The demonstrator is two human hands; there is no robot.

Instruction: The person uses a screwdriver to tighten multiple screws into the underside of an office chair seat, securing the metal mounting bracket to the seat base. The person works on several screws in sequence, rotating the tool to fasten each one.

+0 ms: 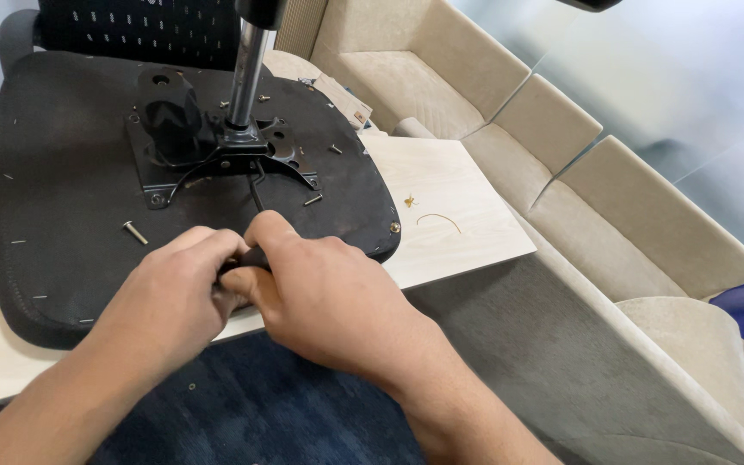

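- Black cable (256, 191) runs from the metal mechanism plate (217, 151) on the upturned chair seat (53, 198) to our hands at its front edge
- We close left hand (174, 297) and right hand (320, 297) together on a small dark part (247, 258)
- Loose bolt (134, 232) lies on the seat, near our left hand

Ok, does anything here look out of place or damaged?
Yes. A loose bolt lies on the upturned chair seat, away from the metal plate. Small bits and a thin curved strand sit scattered on the table. Both hands pinch a black cable at the seat's front edge.
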